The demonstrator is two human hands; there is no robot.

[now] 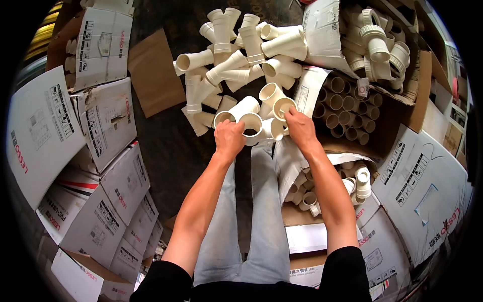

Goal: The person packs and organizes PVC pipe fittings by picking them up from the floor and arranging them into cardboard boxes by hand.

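Note:
My left hand (229, 140) is closed on the rim of a white plastic Y-shaped pipe fitting (244, 107), whose round openings face me. Beside it, my right hand (300, 130) has its fingers closed on the rim of another white pipe fitting (266, 110). The two fittings are close together above my legs; I cannot tell whether they touch. Just beyond them, several loose Y-shaped fittings (220, 34) lie in a heap on the dark floor. Fingertips of both hands are partly hidden by the rims.
Stacked white cartons (103, 121) line the left side. At right, an open carton (322, 30) holds elbow fittings (376, 43), and another holds short round fittings (347, 103). Smaller fittings (362, 183) fill a lower carton. A brown cardboard sheet (156, 75) lies on the floor.

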